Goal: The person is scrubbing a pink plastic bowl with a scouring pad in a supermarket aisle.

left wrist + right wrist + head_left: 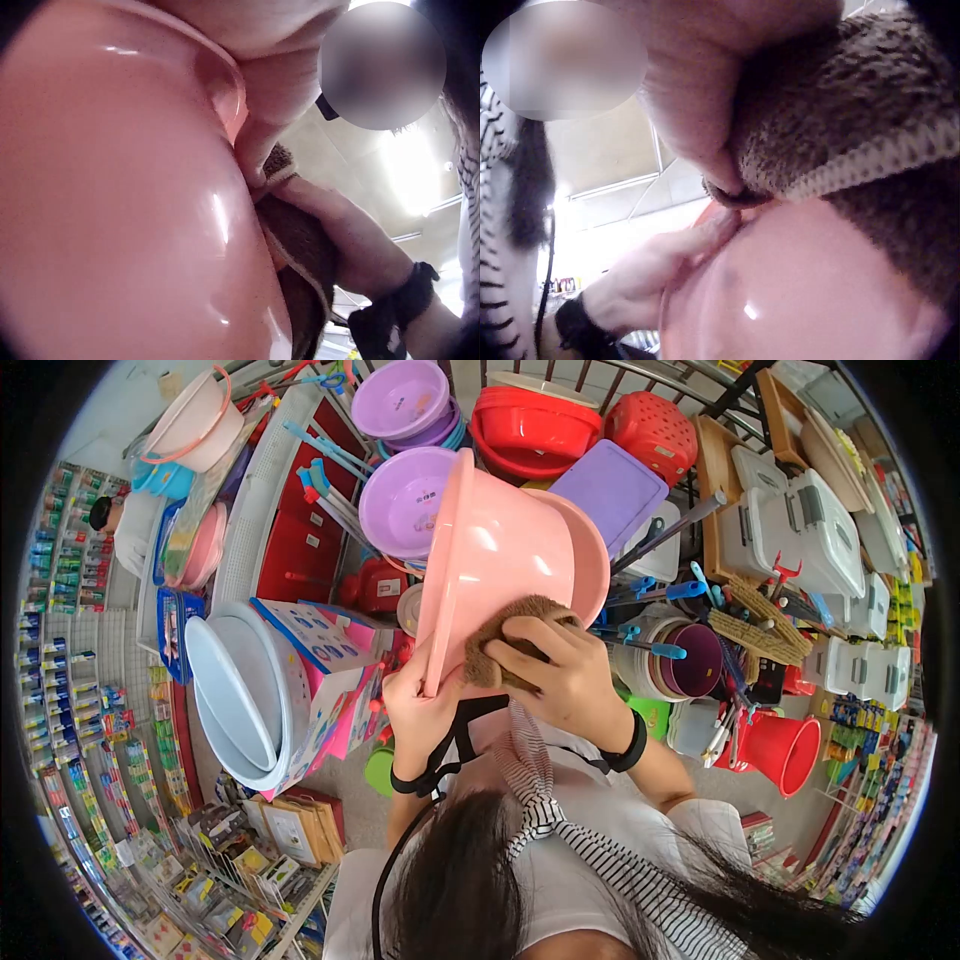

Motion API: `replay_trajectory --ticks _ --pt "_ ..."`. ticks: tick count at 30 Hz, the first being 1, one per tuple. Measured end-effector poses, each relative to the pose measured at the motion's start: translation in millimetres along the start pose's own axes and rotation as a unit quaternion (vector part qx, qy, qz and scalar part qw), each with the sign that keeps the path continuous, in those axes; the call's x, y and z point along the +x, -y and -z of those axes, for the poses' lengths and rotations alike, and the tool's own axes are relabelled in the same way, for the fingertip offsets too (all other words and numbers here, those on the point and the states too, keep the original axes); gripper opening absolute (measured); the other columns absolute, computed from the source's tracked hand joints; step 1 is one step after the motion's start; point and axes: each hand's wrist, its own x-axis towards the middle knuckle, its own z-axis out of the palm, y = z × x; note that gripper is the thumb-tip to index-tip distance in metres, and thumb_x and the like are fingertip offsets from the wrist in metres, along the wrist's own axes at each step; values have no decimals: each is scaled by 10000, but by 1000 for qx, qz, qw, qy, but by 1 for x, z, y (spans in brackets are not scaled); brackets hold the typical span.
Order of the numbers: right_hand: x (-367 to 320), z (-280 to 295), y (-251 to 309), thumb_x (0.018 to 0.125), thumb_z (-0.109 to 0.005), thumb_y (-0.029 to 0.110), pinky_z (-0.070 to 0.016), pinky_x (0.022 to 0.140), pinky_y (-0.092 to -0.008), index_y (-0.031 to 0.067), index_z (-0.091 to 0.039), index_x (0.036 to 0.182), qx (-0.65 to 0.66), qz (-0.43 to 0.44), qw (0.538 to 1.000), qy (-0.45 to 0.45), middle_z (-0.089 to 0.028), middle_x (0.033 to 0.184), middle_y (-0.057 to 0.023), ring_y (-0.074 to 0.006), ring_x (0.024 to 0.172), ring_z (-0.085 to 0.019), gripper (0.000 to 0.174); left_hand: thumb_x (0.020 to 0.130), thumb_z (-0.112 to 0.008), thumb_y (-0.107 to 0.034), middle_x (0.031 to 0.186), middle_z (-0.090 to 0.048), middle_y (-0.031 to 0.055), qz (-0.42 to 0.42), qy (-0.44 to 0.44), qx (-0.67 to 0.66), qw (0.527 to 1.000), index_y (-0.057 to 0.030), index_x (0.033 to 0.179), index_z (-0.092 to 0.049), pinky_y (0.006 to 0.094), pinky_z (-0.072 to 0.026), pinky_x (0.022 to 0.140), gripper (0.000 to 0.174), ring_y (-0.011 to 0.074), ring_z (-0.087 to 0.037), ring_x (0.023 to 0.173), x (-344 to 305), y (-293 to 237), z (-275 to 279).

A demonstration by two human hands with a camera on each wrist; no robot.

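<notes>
A glossy pink plastic basin (510, 550) is held up on its side in front of the chest. The left hand (418, 705) grips its rim near the lower end, with the thumb on the outer wall. In the right hand (565, 675) is a bunched brown fluffy cloth (490, 640), pressed to the basin's outside close to the left thumb. Pale stitching runs along the edge of the cloth (885, 161) in the right wrist view. The basin wall (127, 195) fills much of the left wrist view. A curved pink edge (590, 545) shows behind the basin's right side.
Purple basins (405, 500) and red basins (535, 425) are stacked ahead. Pale blue basins (245, 695) stand at the left on boxes. To the right are a red bucket (783, 753), brushes (760, 620) and clear storage boxes (800, 530). Packed shelves line both sides.
</notes>
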Motion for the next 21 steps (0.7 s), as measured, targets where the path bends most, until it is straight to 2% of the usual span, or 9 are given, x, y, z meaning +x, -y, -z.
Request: replay_trajectory --ticks 2,4,6,9,12,14,15,16,21 --pt "-12 -3 -10 661 -713 111 -522 653 -357 108 -672 911 20 -45 999 -20 -605 940 -57 -255 764 -636 253 734 -798 -27 888 -718 116 -25 13 14 1000 36 1182 -624 249 -527 678 484 72 -636 755 1 -5 3" --pt "-10 -1 -25 671 -692 67 -525 590 -332 84 -672 926 17 -192 979 -71 -630 941 -71 -245 725 -652 256 739 -801 -37 886 -720 118 -53 13 72 996 42 1177 -625 244 -526 670 479 70 -635 753 -1 -10 2" --pt "-6 -3 -34 670 -684 57 -522 622 -340 63 -670 934 43 -205 973 -98 -626 955 -76 -257 743 -647 265 742 -803 -45 913 -723 135 -44 12 84 995 43 1173 -627 247 -527 667 475 74 -643 764 0 -13 1" --pt "-9 -7 -16 645 -695 61 -518 696 -347 35 -674 934 -2 -72 996 -59 -606 952 -73 -256 768 -637 291 738 -805 -43 918 -722 151 -50 7 79 996 39 1173 -631 253 -528 660 475 84 -655 769 4 -13 1" --pt "-9 -8 -9 659 -697 66 -519 632 -343 49 -679 968 0 -68 996 -61 -614 906 -79 -264 722 -640 310 739 -805 -48 898 -721 153 -20 17 58 998 37 1162 -636 255 -529 659 464 96 -665 761 4 -10 1" --pt "-5 -5 -21 699 -694 59 -518 601 -343 29 -673 1009 18 -209 974 -80 -628 918 -106 -291 702 -643 312 749 -801 -67 873 -714 163 -34 16 78 996 46 1145 -637 261 -530 657 444 133 -685 736 0 -11 -6" --pt "0 -1 -28 735 -683 53 -520 600 -342 13 -658 1033 65 -284 953 -79 -635 970 -129 -302 711 -650 302 750 -787 -42 833 -704 121 -80 21 97 992 46 1155 -633 240 -497 624 442 66 -600 693 0 -7 -8" --pt "-2 1 -30 735 -683 53 -520 600 -342 13 -658 1033 65 -281 954 -78 -635 970 -129 -302 711 -650 302 750 -787 -42 833 -704 121 -79 18 97 992 46 1155 -633 240 -497 624 442 66 -600 693 0 -6 -10" --pt "-22 -11 -21 746 -682 53 -513 628 -324 -38 -645 1042 54 -184 978 -85 -635 934 -145 -307 710 -648 312 731 -762 -39 774 -673 170 -131 31 133 982 24 1141 -633 315 -509 577 435 246 -667 616 5 -11 -17"
